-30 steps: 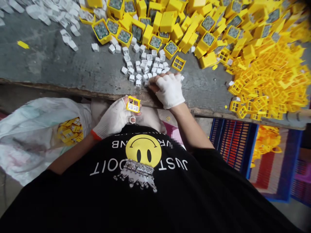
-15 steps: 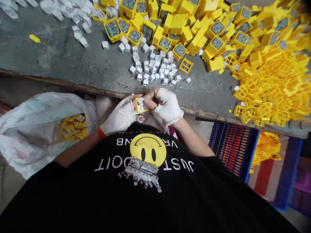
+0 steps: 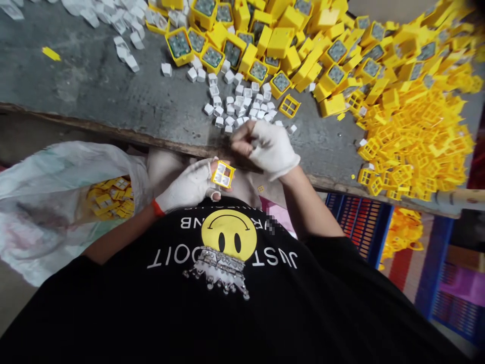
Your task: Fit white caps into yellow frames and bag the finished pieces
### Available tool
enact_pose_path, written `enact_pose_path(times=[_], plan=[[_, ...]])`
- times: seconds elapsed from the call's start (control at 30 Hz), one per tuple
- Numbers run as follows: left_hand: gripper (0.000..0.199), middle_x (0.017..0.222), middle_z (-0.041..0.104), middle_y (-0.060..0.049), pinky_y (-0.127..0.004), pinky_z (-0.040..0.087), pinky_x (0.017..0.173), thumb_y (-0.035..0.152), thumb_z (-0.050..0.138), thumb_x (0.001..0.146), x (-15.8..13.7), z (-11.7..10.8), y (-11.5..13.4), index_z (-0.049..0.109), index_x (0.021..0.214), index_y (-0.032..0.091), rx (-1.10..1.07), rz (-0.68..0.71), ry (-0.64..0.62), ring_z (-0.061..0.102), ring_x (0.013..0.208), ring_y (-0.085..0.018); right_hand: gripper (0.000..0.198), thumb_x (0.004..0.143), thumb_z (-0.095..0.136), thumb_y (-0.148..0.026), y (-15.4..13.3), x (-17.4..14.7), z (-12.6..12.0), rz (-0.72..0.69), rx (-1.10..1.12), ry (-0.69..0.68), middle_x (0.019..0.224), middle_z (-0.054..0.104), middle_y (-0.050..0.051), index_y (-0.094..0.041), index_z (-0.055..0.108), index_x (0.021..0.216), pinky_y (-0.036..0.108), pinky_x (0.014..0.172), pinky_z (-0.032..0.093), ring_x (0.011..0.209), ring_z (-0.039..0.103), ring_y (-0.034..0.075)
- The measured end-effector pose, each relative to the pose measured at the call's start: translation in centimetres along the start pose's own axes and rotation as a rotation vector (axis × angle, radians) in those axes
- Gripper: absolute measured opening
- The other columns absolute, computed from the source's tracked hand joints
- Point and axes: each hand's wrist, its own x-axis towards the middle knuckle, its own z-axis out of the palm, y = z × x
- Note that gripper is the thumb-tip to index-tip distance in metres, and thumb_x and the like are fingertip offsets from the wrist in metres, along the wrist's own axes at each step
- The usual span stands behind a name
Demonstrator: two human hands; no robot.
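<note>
My left hand (image 3: 191, 184), in a white fingerless glove, holds a small yellow four-pane frame (image 3: 223, 174) in front of my chest. White pieces show in several of its openings, while the upper right opening looks unfilled. At the table's front edge is my right hand (image 3: 271, 146), gloved the same way. Its fingers are bent downward and blurred, beside a scatter of small white square caps (image 3: 230, 108); whether anything is between them is hidden. Another yellow frame (image 3: 290, 105) lies on the table just beyond those caps.
Yellow boxes (image 3: 280, 43) with grey inner parts crowd the table's back. A heap of yellow frames (image 3: 413, 146) covers its right end. More white pieces (image 3: 123, 53) lie back left. Below stand a plastic bag (image 3: 71, 162) with yellow-and-white pieces, left, and blue crates (image 3: 352, 222), right.
My right hand has left the yellow frame and moved up and right to the white caps. My left hand keeps the frame, now turned with its face more toward me.
</note>
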Motion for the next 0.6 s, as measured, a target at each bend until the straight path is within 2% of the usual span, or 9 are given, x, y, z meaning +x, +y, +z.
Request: enact_pose_path(times=[0.07, 0.13, 0.2, 0.27, 0.33, 0.4, 0.5, 0.6], plan=[[0.023, 0.109, 0.087, -0.014, -0.029, 0.063, 0.056, 0.034, 0.079, 0.112, -0.3, 0.2, 0.4, 0.08, 0.126, 0.016, -0.012, 0.07, 0.07, 0.086, 0.079, -0.026, 0.027, 0.115, 0.063, -0.04, 2.0, 1.7, 0.6, 0.073, -0.088, 0.081, 0.119, 0.085, 0.011, -0.024, 0.081, 0.128, 0.059, 0.112, 0.057, 0.116, 0.078, 0.035], [0.022, 0.113, 0.087, -0.013, -0.028, 0.063, 0.057, 0.036, 0.073, 0.116, -0.6, 0.5, 0.7, 0.08, 0.126, 0.018, -0.015, 0.129, 0.125, 0.085, 0.079, -0.024, 0.029, 0.115, 0.065, -0.041, 3.2, 3.1, 1.3, 0.112, -0.197, 0.093, 0.122, 0.085, 0.014, -0.023, 0.081, 0.129, 0.07, 0.122, 0.052, 0.127, 0.076, 0.04], [0.021, 0.116, 0.087, -0.013, -0.028, 0.063, 0.059, 0.036, 0.073, 0.115, -0.9, 0.7, 0.8, 0.08, 0.127, 0.019, -0.015, 0.173, 0.162, 0.085, 0.081, -0.023, 0.028, 0.114, 0.066, -0.044, 3.3, 3.4, 1.8, 0.132, -0.188, 0.098, 0.118, 0.086, 0.015, -0.024, 0.083, 0.122, 0.072, 0.125, 0.051, 0.126, 0.077, 0.04], [0.021, 0.119, 0.087, -0.012, -0.029, 0.064, 0.063, 0.034, 0.078, 0.113, -1.1, 0.8, 0.8, 0.08, 0.128, 0.019, -0.019, 0.217, 0.188, 0.086, 0.084, -0.024, 0.031, 0.114, 0.067, -0.052, 2.4, 2.7, 1.9, 0.13, 0.012, 0.129, 0.115, 0.088, 0.013, -0.026, 0.084, 0.114, 0.063, 0.12, 0.059, 0.117, 0.079, 0.036], [0.023, 0.121, 0.087, -0.011, -0.03, 0.066, 0.066, 0.032, 0.082, 0.11, -1.1, 0.8, 0.7, 0.079, 0.129, 0.02, -0.03, 0.251, 0.201, 0.087, 0.087, -0.024, 0.041, 0.111, 0.07, -0.066, 1.2, 1.4, 1.7, 0.117, 0.328, 0.133, 0.111, 0.089, 0.01, -0.028, 0.084, 0.108, 0.052, 0.105, 0.067, 0.106, 0.081, 0.031], [0.022, 0.12, 0.087, -0.009, -0.03, 0.067, 0.069, 0.03, 0.084, 0.108, -1.0, 0.7, 0.6, 0.08, 0.128, 0.021, -0.032, 0.256, 0.189, 0.088, 0.089, -0.023, 0.049, 0.104, 0.075, -0.077, 0.0, 0.1, 1.7, 0.108, 0.564, 0.098, 0.106, 0.088, 0.008, -0.029, 0.083, 0.101, 0.044, 0.093, 0.069, 0.097, 0.08, 0.028], [0.019, 0.115, 0.088, -0.007, -0.03, 0.068, 0.071, 0.026, 0.088, 0.104, -0.8, 0.8, 0.4, 0.082, 0.122, 0.023, -0.018, 0.244, 0.145, 0.087, 0.089, -0.022, 0.045, 0.099, 0.081, -0.072, -1.0, -1.1, 2.5, 0.108, 0.655, 0.092, 0.099, 0.086, 0.006, -0.027, 0.078, 0.095, 0.04, 0.089, 0.066, 0.093, 0.077, 0.025], [0.022, 0.111, 0.088, -0.007, -0.03, 0.069, 0.068, 0.021, 0.094, 0.096, -0.7, 1.0, 0.4, 0.083, 0.115, 0.022, 0.016, 0.226, 0.102, 0.088, 0.088, -0.024, 0.036, 0.097, 0.081, -0.06, -1.1, -1.5, 4.0, 0.104, 0.722, 0.133, 0.091, 0.08, 0.001, -0.025, 0.073, 0.102, 0.035, 0.082, 0.063, 0.083, 0.072, 0.02]])
